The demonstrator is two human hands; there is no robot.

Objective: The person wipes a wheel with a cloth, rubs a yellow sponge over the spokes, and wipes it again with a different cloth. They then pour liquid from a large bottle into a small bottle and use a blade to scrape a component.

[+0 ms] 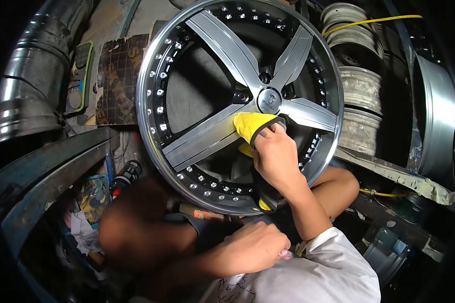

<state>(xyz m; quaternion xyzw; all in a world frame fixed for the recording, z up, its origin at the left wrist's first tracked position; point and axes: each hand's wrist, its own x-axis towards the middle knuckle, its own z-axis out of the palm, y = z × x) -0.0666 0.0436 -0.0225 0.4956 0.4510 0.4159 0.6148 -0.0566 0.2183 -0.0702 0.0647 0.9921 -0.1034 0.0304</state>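
Observation:
A large car wheel rim (227,129) with brushed silver spokes, a polished lip and rows of bolts stands tilted in front of me. A round centre cap (269,100) with an emblem sits at its hub. My right hand (277,156) is closed on a yellow cloth (248,126) with a black edge, pressed against the lower left spoke near the hub. Part of the cloth hangs down behind the wrist. My left hand (258,247) is curled closed over my lap, below the rim, and whatever may be inside it is hidden.
Stacked dull wheels (359,83) stand at the right, beside another silver rim (437,116). Shiny metal barrels (30,76) line the left. A green-edged case (81,76), a worn brown board (117,78), a black can (129,174) and a metal beam (50,166) lie nearby.

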